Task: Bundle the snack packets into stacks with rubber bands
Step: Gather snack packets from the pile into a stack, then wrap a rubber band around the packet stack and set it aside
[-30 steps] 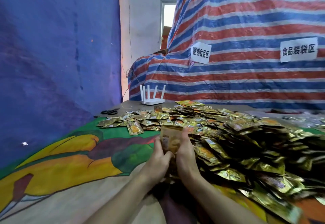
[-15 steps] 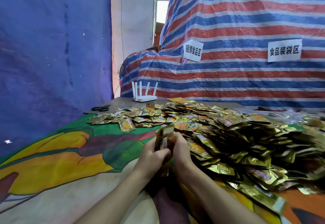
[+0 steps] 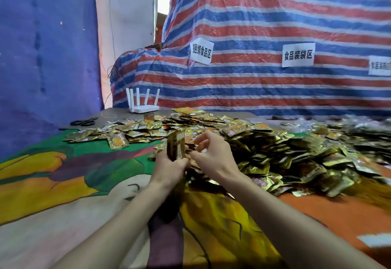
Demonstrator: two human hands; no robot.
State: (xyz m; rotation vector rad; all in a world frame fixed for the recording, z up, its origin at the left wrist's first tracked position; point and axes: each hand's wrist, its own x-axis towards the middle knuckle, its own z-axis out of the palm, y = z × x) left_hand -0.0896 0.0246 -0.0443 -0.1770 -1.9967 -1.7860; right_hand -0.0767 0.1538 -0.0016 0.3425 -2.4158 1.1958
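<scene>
Nearest to me, two bare forearms reach out over a printed cloth (image 3: 63, 175) in yellow, green, orange and purple that covers the table. The left hand (image 3: 169, 166) grips a small stack of packets (image 3: 176, 145). Its fingers wrap round the lower half, so the gold foil stands upright on edge above the knuckles, just in front of the big heap. The right hand (image 3: 211, 156) sits just beside it on the right, fingers curled, with thumb and forefinger drawn close together near the top of the stack. The fingertips are blurred, and I cannot tell whether they pinch anything or touch the stack. Behind and to the right of both hands spreads the heap of snack packets (image 3: 275, 148), shiny gold pouches with orange labels. It is piled deep on the right and thins to a scattered layer toward the left. Past that thin edge, at the far left corner of the table, lies a pair of black scissors (image 3: 83, 122). A little to the right of them stands a white router (image 3: 143, 106) with its aerials up. Behind the table a red, white and blue striped tarpaulin (image 3: 275, 25) drapes over something bulky, with white paper signs (image 3: 298, 54) in Chinese characters stuck to it. A blue tarpaulin (image 3: 42, 46) hangs on the left, and between the two a bright window (image 3: 163, 4) shows in a pale wall.
</scene>
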